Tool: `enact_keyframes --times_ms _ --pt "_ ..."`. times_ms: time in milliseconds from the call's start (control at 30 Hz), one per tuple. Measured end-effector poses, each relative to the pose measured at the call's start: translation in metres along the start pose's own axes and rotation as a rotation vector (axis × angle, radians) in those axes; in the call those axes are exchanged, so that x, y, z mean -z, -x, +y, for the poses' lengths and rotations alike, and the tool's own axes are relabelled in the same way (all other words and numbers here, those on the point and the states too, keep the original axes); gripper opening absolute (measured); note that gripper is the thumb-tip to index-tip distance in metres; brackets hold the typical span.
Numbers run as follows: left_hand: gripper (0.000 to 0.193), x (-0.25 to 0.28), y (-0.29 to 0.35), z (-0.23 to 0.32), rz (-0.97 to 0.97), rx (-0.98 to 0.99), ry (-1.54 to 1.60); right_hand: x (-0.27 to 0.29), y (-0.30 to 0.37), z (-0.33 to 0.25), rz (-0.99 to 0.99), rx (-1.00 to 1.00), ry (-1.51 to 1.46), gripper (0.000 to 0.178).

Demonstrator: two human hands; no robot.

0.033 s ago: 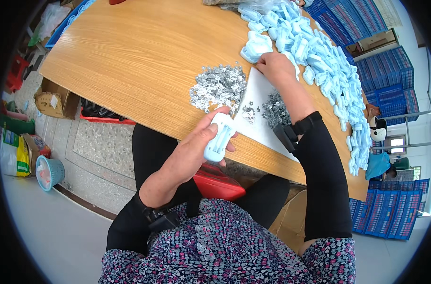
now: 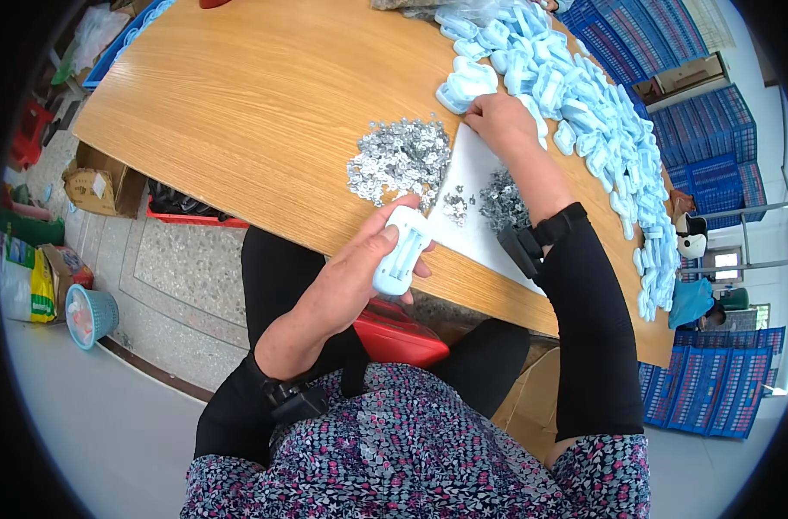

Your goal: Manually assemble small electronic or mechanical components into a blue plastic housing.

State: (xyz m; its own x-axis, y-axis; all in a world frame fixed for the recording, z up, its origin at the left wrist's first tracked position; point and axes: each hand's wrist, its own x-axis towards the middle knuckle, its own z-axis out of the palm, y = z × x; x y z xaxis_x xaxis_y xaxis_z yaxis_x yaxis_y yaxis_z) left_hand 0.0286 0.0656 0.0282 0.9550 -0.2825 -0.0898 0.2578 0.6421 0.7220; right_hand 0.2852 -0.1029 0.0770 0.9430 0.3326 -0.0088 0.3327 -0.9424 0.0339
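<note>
My left hand (image 2: 350, 277) holds a light blue plastic housing (image 2: 401, 251) just off the near edge of the wooden table (image 2: 238, 104). My right hand (image 2: 500, 121) reaches across the table to a long heap of light blue plastic parts (image 2: 584, 112). Its fingers curl on one blue part (image 2: 466, 86) at the heap's near end. A pile of small silver metal pieces (image 2: 401, 157) lies between my hands. Beside it, a white sheet (image 2: 476, 160) carries two smaller clumps of metal bits (image 2: 502, 201).
A red container (image 2: 402, 339) sits in my lap under the table edge. A cardboard box (image 2: 99, 186), a red crate (image 2: 186, 214) and a teal basket (image 2: 91, 316) stand on the floor at left. Stacked blue crates (image 2: 705, 156) line the right side.
</note>
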Motion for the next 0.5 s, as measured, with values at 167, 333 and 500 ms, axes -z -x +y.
enact_keyframes --times_ms 167,333,500 --pt "0.057 0.0 0.001 0.002 -0.003 0.017 0.001 -0.011 -0.013 0.005 -0.075 0.167 -0.516 0.018" --pt "0.058 -0.001 0.003 0.005 0.005 0.037 0.003 0.022 0.0 0.011 -0.058 -0.023 -0.305 0.018" --pt "0.059 -0.001 0.002 0.003 0.001 0.034 -0.008 0.015 0.007 0.014 -0.131 -0.018 -0.072 0.017"
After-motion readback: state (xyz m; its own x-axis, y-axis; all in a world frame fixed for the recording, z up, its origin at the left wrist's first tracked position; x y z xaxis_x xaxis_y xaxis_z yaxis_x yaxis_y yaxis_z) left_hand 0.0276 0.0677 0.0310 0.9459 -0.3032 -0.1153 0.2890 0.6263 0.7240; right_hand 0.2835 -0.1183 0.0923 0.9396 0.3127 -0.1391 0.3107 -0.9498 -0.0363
